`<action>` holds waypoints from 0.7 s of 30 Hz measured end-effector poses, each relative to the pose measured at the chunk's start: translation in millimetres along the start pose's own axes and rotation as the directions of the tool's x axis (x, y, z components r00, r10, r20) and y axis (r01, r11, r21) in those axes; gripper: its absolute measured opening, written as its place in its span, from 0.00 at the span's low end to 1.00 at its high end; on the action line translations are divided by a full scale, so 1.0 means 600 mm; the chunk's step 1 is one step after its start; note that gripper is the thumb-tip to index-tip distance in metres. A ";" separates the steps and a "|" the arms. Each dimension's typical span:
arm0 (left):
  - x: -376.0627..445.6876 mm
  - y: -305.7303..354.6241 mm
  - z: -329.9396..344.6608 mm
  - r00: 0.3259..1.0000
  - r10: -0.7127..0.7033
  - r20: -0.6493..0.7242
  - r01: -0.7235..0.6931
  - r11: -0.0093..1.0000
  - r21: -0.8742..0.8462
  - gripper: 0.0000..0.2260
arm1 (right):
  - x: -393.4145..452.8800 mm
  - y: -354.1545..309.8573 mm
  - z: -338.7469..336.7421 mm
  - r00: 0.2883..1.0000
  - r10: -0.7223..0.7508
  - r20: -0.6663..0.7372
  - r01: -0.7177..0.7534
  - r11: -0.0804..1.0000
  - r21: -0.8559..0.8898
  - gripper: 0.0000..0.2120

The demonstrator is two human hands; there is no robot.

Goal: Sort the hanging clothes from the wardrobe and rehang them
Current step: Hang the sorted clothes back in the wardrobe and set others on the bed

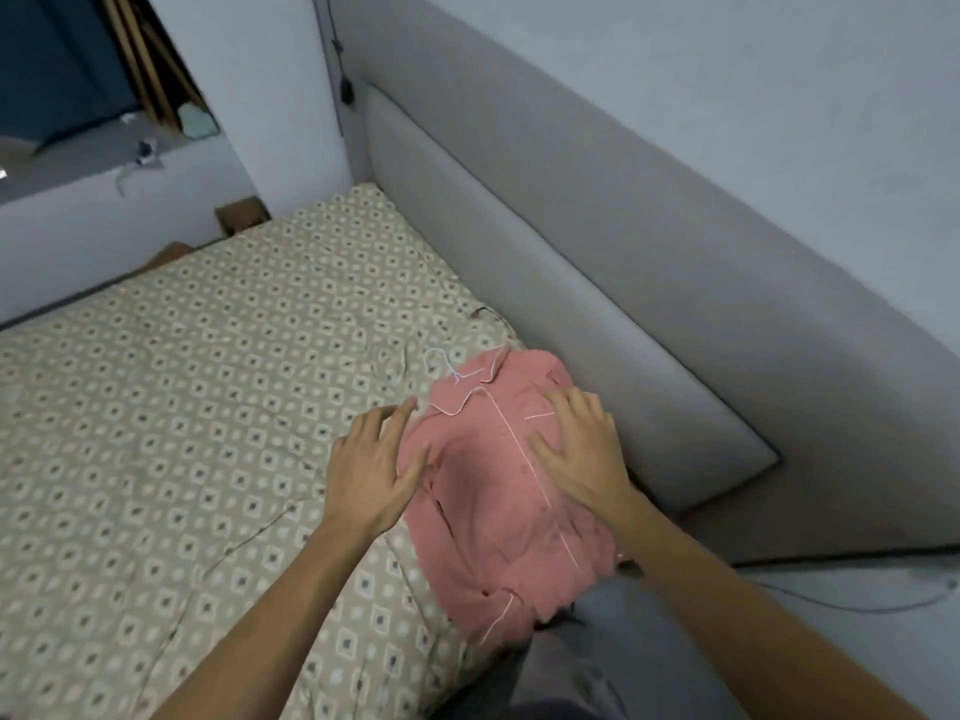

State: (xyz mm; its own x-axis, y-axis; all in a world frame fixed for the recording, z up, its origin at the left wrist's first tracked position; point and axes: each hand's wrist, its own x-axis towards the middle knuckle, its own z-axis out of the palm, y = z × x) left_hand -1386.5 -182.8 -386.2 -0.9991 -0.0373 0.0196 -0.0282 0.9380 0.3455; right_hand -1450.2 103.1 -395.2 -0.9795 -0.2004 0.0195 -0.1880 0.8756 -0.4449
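A pink shirt [498, 485] with white piping and a button front lies face up on the bed [182, 407], at lower centre-right of the frame, close to the grey padded headboard [597, 283]. A white hanger hook [441, 363] protrudes at the shirt's collar, resting on the patterned bedcover.

The left hand [371, 472] rests at the shirt's left edge, its fingers [400, 415] straight and spread, grasping nothing; the thumb lies on the pink fabric. The right hand [587, 449] lies flat on the shirt's right chest area, fingers extended and released, pressing on the cloth.

A grey garment [597, 662] lies at the bottom centre, partly under the shirt's lower hem. A dark cable [343, 70] hangs down the wall corner at upper centre.
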 end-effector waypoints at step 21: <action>0.350 -0.105 0.448 0.643 -0.574 0.507 0.726 0.667 -0.168 0.31 | 0.538 0.273 0.375 0.799 -0.134 0.586 0.228 0.970 -0.090 0.33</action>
State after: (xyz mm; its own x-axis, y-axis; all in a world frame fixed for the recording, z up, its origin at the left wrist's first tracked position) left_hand -1602.7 -157.4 -655.9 -0.6425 -0.3874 -0.6611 -0.7393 0.5403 0.4019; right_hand -1781.2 83.1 -663.2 -0.7153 -0.5349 -0.4497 -0.4121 0.8426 -0.3466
